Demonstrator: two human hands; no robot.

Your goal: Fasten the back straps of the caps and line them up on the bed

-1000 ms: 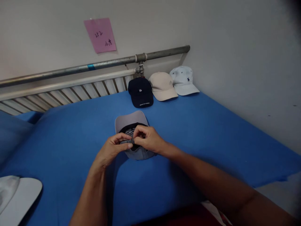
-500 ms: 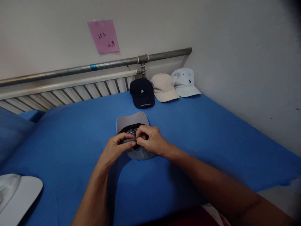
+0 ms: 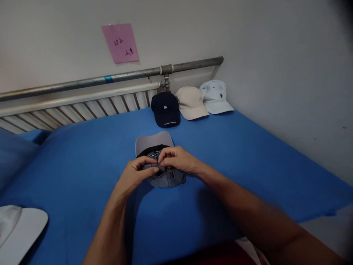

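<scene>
The gray baseball cap lay brim toward the bench's far edge, its back strap pinched by the left hand and right hand, whose fingers had just shifted, uncovering more strap, the handling apparently unfinished.

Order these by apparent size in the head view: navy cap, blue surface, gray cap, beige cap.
1. Blue surface
2. Gray cap, partly hidden
3. Navy cap, beige cap: too alike to rank

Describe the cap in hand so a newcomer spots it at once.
On the blue surface, nearer than the row of three caps, find the left hand and right hand. Both hold a grey cap which, unlike those three, opens upward.
</scene>
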